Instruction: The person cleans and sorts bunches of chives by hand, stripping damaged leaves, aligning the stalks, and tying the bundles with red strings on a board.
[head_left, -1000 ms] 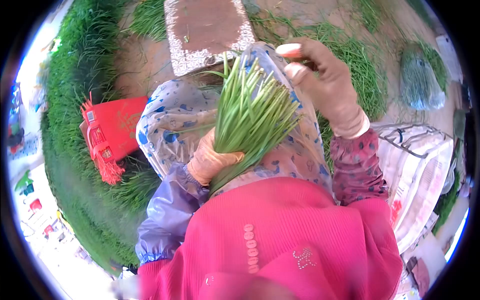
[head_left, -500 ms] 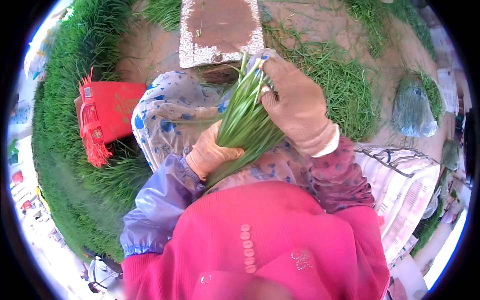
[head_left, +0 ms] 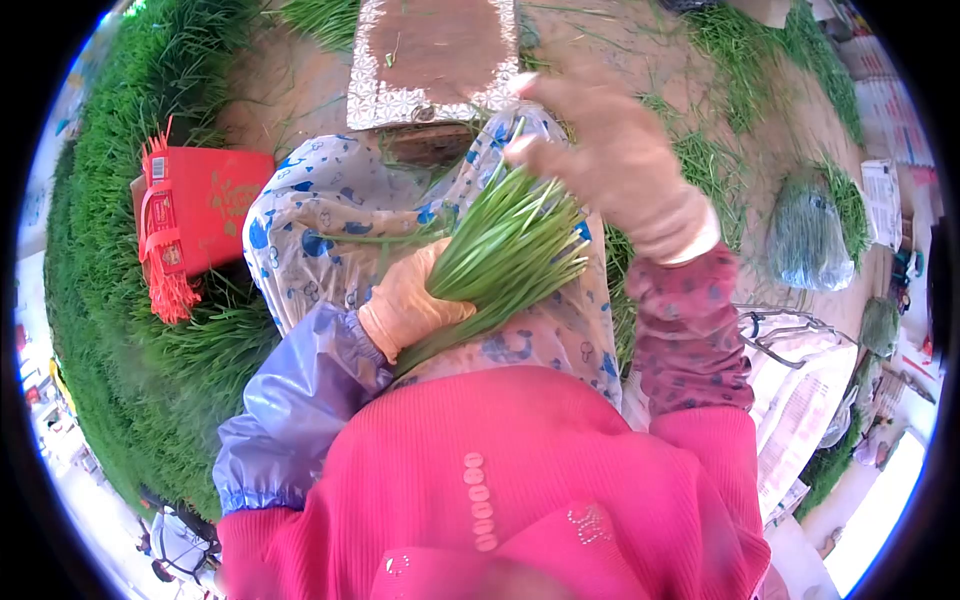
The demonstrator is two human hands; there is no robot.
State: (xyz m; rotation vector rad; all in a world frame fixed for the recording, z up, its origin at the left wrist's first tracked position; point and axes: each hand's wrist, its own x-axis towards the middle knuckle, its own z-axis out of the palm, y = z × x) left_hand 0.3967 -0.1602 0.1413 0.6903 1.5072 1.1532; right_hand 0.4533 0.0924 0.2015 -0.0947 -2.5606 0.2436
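Observation:
My left hand (head_left: pixel 408 300), in a tan glove, is wrapped around a bunch of green chives (head_left: pixel 510 240) over my lap. The pale cut ends fan out toward the upper right, while the leaves run down behind the hand. Above the bunch, my right hand (head_left: pixel 620 165) is blurred by motion. Its glove has bare fingertips, and thumb and fingers are spread apart with nothing visible between them. A patterned plastic apron (head_left: pixel 320 215) with blue marks covers my knees beneath the bunch.
A low board (head_left: pixel 435 60) with a worn brown top stands ahead. On the left, a red bag with red ties (head_left: pixel 215 205) rests against a long bank of greens (head_left: pixel 120 330). Loose stalks (head_left: pixel 710 185), a plastic-wrapped bundle (head_left: pixel 808 235) and a wire rack (head_left: pixel 785 335) are on the right.
My right hand has moved off the stalk ends, up and to the right, and its fingers have spread. The stalks have fanned out toward the right. My left hand keeps its grip.

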